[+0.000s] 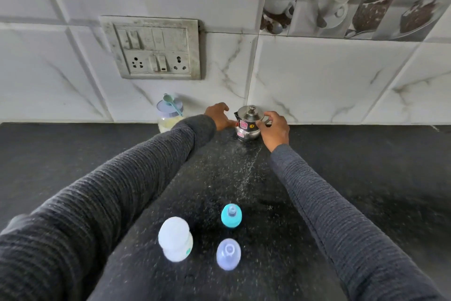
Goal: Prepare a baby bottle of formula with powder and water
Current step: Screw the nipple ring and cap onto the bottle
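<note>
A small steel kettle [247, 123] with its lid on stands at the back of the black counter [366, 178], against the wall. My right hand [275, 129] curls its fingers round the handle on the kettle's right side. Spread beside the kettle's left side, my left hand [219, 115] touches the body with its thumb. Near me stands the white baby bottle [175, 239] with no top on. The teal nipple ring [231, 216] and the clear cap [228, 254] stand to its right. A powder jar [169, 115] with a teal spoon [170, 101] on its lid stands left of my left hand.
Water drops or powder specks streak the counter in front of the kettle. A switch and socket panel [156, 49] is set in the tiled wall above the jar.
</note>
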Motion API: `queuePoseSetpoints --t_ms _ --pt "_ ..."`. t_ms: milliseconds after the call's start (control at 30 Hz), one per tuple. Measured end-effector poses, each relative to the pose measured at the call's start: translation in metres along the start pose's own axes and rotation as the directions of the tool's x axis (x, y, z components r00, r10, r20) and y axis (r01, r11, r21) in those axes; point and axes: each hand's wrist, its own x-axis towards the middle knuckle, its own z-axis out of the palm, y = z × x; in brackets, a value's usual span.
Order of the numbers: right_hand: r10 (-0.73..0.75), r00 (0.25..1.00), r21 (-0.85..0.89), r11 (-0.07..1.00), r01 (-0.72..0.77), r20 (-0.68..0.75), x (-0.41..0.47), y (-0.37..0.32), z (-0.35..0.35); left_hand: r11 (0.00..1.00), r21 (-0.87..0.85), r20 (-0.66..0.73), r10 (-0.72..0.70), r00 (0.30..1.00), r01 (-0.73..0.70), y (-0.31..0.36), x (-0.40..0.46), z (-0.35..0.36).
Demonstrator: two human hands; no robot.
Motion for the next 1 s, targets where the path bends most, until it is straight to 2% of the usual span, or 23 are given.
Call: queuePoseSetpoints --t_ms 100,233,333,467,567,667,733,833,1000 --pt "-0.067 0.998 0.016 0.998 0.066 0.018 -0.029 -0.01 -0.01 0.996 0.052 -0.021 0.077 0.997 -0.075 0.01 -0.037 -0.014" --pt "-0.129 0.99 0.132 0.984 0.121 0.056 -0.078 -0.026 -0.029 0.978 0.066 -0.064 0.202 0.977 -0.197 0.026 -0.099 -0.025" --pt "-0.171 0.978 0.195 0.97 0.147 0.115 -0.116 -0.033 -0.041 0.962 -0.026 -0.103 0.268 0.958 -0.272 0.03 -0.15 -0.023" --pt "-0.188 0.952 0.207 0.968 0.139 0.241 -0.168 -0.022 -0.053 0.939 -0.126 -0.074 0.312 0.947 -0.319 0.012 -0.217 0.005" --pt "-0.176 0.933 0.228 0.968 0.106 0.313 -0.204 -0.005 -0.054 0.949 -0.182 -0.089 0.246 0.965 -0.258 -0.017 -0.258 0.039" --pt "-0.131 0.917 0.214 0.975 0.052 0.376 -0.233 0.014 -0.048 0.937 -0.311 -0.112 0.131 0.985 -0.16 -0.046 -0.289 0.077" --pt "-0.112 0.898 0.143 0.988 0.055 0.427 -0.249 0.024 -0.043 0.949 -0.275 -0.129 0.126 0.984 -0.157 -0.06 -0.305 0.096" --pt "-0.062 0.919 0.082 0.996 0.033 0.39 -0.254 0.032 -0.039 0.964 -0.184 -0.162 0.162 0.974 -0.191 -0.075 -0.316 0.115" --pt "0.003 0.951 -0.014 1.0 0.002 0.31 -0.226 0.027 -0.024 0.941 -0.336 -0.183 -0.02 0.983 -0.044 -0.084 -0.306 0.129"
